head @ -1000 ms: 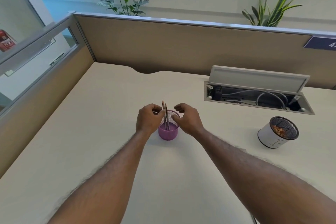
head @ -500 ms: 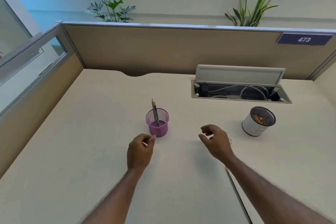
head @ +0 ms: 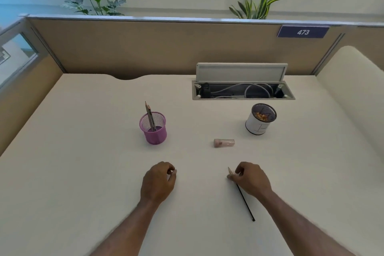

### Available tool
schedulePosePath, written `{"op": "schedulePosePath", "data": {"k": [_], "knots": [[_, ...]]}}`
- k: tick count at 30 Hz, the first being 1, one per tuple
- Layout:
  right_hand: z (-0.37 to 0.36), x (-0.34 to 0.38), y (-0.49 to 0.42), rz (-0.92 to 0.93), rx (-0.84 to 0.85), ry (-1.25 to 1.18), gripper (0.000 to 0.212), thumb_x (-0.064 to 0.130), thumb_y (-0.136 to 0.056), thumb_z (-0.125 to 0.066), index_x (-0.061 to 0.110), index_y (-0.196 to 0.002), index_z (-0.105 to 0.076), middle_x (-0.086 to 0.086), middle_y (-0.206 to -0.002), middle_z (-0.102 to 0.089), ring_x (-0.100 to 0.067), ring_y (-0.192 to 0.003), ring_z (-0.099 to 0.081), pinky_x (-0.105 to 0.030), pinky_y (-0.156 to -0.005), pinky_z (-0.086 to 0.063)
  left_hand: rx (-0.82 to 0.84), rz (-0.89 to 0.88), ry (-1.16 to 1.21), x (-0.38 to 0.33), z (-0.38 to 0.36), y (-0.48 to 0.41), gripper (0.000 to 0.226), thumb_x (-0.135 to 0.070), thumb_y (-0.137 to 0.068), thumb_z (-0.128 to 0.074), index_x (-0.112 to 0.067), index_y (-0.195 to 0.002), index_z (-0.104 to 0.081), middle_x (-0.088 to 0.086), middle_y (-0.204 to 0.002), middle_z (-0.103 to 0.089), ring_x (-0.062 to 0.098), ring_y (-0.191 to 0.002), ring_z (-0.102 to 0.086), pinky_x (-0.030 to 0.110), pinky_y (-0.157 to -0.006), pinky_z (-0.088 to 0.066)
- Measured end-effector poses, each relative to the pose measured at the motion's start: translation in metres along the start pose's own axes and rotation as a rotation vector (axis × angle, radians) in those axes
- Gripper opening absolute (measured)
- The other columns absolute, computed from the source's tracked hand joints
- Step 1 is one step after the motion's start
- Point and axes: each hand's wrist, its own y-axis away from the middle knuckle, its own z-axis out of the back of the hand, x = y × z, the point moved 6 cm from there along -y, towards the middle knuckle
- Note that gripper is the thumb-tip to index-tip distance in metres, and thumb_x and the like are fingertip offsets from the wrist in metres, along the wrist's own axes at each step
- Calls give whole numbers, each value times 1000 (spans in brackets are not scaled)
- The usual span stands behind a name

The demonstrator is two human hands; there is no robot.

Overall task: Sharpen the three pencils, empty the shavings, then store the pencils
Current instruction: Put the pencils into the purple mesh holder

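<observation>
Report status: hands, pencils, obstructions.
Left hand empty. Right hand pinches one pencil near its tip. Two pencils lean in purple cup. Sharpener lies on desk, not in the way.

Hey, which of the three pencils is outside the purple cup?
The dark pencil that the right hand pinches near its tip. The other two pencils stand together in the purple mesh cup.
</observation>
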Motion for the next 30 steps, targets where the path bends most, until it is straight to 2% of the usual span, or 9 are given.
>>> {"op": "schedulePosePath", "data": {"k": [3,7,11,13,16,20,24,30], "knots": [[-7,0,7,-5,34,14,24,45,-70,-75,27,-74,-60,12,-78,-64,-10,-73,-61,-26,-59,-45,2,-2,-28,3,2,2,4,-21,-84,-68,-19,-82,-66,-9,-78,-65,16,-71,-61,30,-61,-48],[-12,4,9,-21,22,13,13,37,-75,-71,27,-75,-63,10,-82,-65,-12,-76,-62,-26,-62,-46,-1,17,-23,8,7,2,4,-23,-85,-68,-19,-84,-66,-9,-80,-65,16,-72,-61,31,-62,-49],[-16,9,4,-34,62,-9,3,27,-74,-66,24,-73,-64,8,-82,-66,-13,-75,-63,-25,-59,-45,-138,108,148,13,23,-3,7,-26,-84,-73,-22,-83,-67,-11,-75,-65,8,-66,-61,27,-58,-49],[-16,11,0,-43,71,-73,6,27,-73,-67,23,-70,-64,9,-76,-66,-10,-70,-63,-24,-55,-43,-214,156,233,19,32,-8,9,-27,-83,-75,-20,-84,-69,-9,-76,-67,7,-66,-62,28,-60,-51],[-14,25,-7,-15,57,-217,9,25,-71,-70,20,-64,-66,6,-67,-68,-11,-63,-62,-25,-55,-45,-237,210,266,28,41,-20,11,-28,-83,-76,-20,-86,-69,-7,-78,-67,8,-68,-63,29,-62,-52],[-3,75,-17,76,99,-536,12,9,-76,-68,12,-65,-70,-1,-60,-68,-16,-55,-62,-34,-60,-55,-237,250,255,39,50,-38,8,-26,-84,-74,-23,-85,-67,-9,-76,-66,6,-66,-63,23,-58,-46],[20,146,-34,181,92,-800,11,-1,-83,-65,4,-77,-72,-6,-62,-64,-18,-54,-59,-28,-54,-54,-202,300,236,49,55,-57,4,-22,-85,-71,-23,-85,-67,-10,-77,-66,5,-66,-62,23,-59,-43],[55,250,-57,427,-2,-861,9,1,-84,-65,8,-80,-69,-7,-66,-69,-13,-58,-65,-30,-61,-57,-198,306,226,55,64,-79,3,-24,-85,-70,-26,-85,-67,-12,-78,-67,2,-65,-61,23,-57,-42]]}}
